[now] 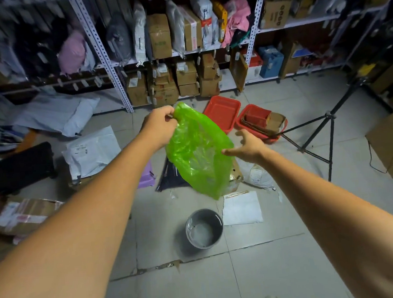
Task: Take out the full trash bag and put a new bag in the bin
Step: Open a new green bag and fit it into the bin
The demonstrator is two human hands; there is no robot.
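A translucent green trash bag (198,151) hangs in the air in front of me. My left hand (161,125) pinches its top edge between thumb and fingers. My right hand (248,145) is spread open at the bag's right side, thumb touching or nearly touching the plastic, holding nothing. Below the bag, on the tiled floor, stands a small round grey bin (204,228), upright, with no bag in it and its bare bottom showing. The bag's lower tip hangs a little above and behind the bin.
Two red plastic trays (222,112) lie on the floor behind the bag, one holding boxes. A black tripod (328,131) stands at the right, a white sheet (242,208) beside the bin. Parcels and mailers litter the left floor. Shelving with boxes lines the back.
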